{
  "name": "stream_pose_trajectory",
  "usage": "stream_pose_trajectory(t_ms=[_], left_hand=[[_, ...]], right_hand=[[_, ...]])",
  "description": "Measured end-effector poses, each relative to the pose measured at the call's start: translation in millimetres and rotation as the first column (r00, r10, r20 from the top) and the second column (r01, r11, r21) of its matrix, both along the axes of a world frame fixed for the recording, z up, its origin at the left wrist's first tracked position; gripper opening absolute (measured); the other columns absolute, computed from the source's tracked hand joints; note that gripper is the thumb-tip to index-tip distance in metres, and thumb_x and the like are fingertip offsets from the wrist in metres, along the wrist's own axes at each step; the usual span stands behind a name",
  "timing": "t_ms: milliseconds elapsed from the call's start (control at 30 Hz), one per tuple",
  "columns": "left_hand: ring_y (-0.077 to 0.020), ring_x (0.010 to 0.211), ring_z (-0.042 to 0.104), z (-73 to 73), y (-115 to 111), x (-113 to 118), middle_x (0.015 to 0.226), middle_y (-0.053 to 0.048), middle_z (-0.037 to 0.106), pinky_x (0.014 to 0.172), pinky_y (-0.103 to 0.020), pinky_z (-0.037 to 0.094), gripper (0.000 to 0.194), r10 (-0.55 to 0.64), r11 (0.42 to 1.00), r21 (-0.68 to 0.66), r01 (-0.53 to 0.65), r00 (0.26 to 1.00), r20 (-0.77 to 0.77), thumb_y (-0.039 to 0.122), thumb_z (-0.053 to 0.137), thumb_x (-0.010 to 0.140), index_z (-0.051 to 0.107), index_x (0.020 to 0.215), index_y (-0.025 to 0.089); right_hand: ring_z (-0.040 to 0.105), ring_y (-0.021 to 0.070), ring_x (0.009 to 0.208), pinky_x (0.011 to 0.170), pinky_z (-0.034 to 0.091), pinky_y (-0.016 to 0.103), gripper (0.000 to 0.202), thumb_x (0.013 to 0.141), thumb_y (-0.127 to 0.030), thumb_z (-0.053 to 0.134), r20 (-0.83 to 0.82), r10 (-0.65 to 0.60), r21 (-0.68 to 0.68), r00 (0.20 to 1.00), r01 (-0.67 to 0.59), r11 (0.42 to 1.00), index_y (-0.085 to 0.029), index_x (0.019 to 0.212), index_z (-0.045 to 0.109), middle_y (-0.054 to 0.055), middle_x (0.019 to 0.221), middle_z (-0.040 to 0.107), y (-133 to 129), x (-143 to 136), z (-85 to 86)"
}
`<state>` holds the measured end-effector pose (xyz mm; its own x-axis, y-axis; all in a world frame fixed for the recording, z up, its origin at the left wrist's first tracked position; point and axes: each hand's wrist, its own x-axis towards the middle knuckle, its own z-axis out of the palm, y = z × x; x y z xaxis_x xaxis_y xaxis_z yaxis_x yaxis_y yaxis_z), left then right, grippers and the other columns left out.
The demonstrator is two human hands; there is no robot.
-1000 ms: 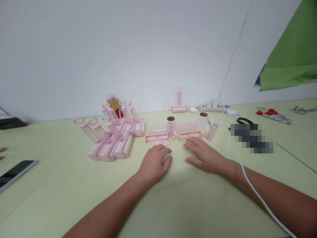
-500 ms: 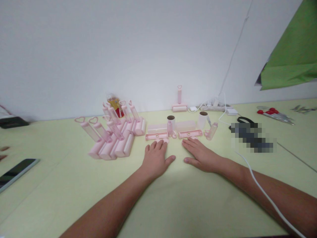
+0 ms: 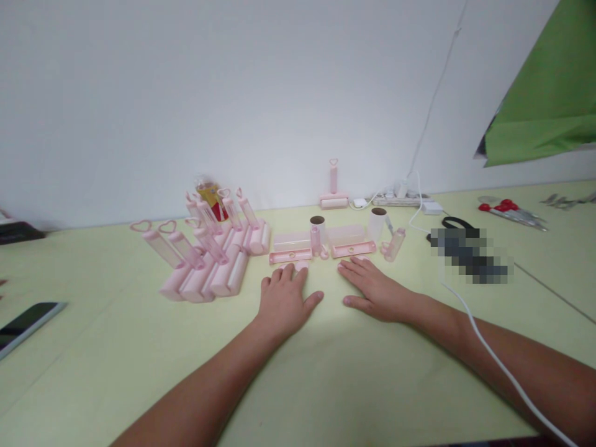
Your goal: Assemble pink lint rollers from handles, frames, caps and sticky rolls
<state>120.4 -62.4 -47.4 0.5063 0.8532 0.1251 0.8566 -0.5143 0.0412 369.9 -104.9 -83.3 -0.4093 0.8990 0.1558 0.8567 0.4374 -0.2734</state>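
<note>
My left hand (image 3: pixel 283 300) lies flat on the pale green table (image 3: pixel 298 385), fingers spread, fingertips at a small pink piece (image 3: pixel 302 265). My right hand (image 3: pixel 376 288) also rests flat with its fingers out, just below a pink tray-shaped part (image 3: pixel 353 249). A similar pink part (image 3: pixel 291 256) lies beyond my left fingers. Behind them are translucent covers (image 3: pixel 345 234), a white roll (image 3: pixel 318 227) and a second roll (image 3: pixel 377 225). A clear pink handle (image 3: pixel 395 244) leans at the right, and another handle (image 3: pixel 315 241) stands between the parts. Neither hand holds anything.
Several assembled pink rollers (image 3: pixel 228 273) stand at the left, before a yellow-red bottle (image 3: pixel 213 200). One roller (image 3: pixel 334 200) stands by the wall near a power strip (image 3: pixel 403 201). Red-handled scissors (image 3: pixel 510 210) lie right, a phone (image 3: pixel 28 323) left. A white cable (image 3: pixel 493 360) crosses my right forearm.
The view has shifted slightly, so most things appear a little further left. My left hand has slid slightly left, away from my right hand. Both hands stay flat.
</note>
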Motion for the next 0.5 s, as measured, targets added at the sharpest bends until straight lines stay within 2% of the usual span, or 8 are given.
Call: stream_pose_trajectory(t_ms=[133,500], left_hand=[[-0.0395,0.126,0.042,-1.5,0.0,0.1,0.142,-0.016,0.047,0.098,-0.055,0.032,0.065,0.007,1.0,0.017,-0.007,1.0,-0.006,0.067,0.04,0.088,0.047,0.138,0.026],[-0.04,0.127,0.041,-4.2,-0.1,0.2,0.144,-0.015,0.045,0.099,-0.055,0.031,0.065,0.01,1.0,0.027,-0.01,1.0,-0.003,0.067,0.04,0.089,0.045,0.139,0.027]], right_hand=[[0.021,0.0371,0.147,0.118,0.02,0.057,0.075,0.093,-0.061,0.043,-0.005,-0.006,0.0,1.0,0.006,1.0,-0.016,0.152,0.033,0.016,0.158,0.031,-0.3,0.5,0.4],[0.017,0.0366,0.148,0.118,0.017,0.058,0.077,0.093,-0.062,0.042,0.0,-0.004,-0.034,1.0,0.004,0.999,-0.015,0.153,0.031,0.016,0.159,0.029,0.5,1.0,-1.1]])
